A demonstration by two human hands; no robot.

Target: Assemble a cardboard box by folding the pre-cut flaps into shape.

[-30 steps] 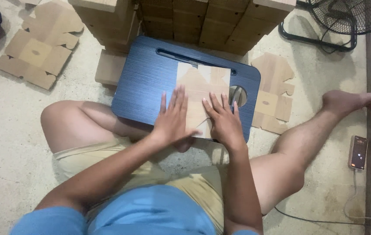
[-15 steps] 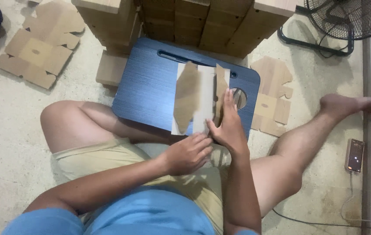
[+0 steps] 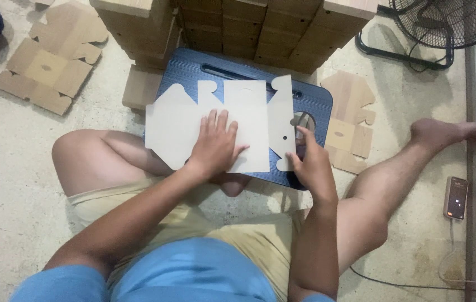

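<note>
Centre frame: pale die-cut cardboard blank (image 3: 232, 123) lies unfolded flat on a dark blue lap tray (image 3: 316, 103), white side up, scalloped flaps left and right, one small hole in the right panel. It overhangs the tray's left edge. Left hand (image 3: 215, 142) is spread flat, palm down, pressing the blank's middle. Right hand (image 3: 310, 162) is at the blank's right flap, fingers on its edge; looks like a pinch, but can't tell for sure from this angle. Hands are apart.

Packages by place: upper centre, stack of folded brown boxes (image 3: 260, 28) fills the top edge, touching the tray's far side. One more small brown box (image 3: 140, 86) sits just left of the tray. Upper left, flat brown blanks (image 3: 48, 61) on the concrete floor (image 3: 14, 184). Right of the tray, another brown flat blank (image 3: 350, 120), partly under the tray's edge.

Other stuff: black fan base (image 3: 428, 28) upper right; phone (image 3: 456, 197) with lit screen at right, cable (image 3: 417, 282) trailing toward the lower right. Person's legs flank the tray, right leg stretched toward the phone.
</note>
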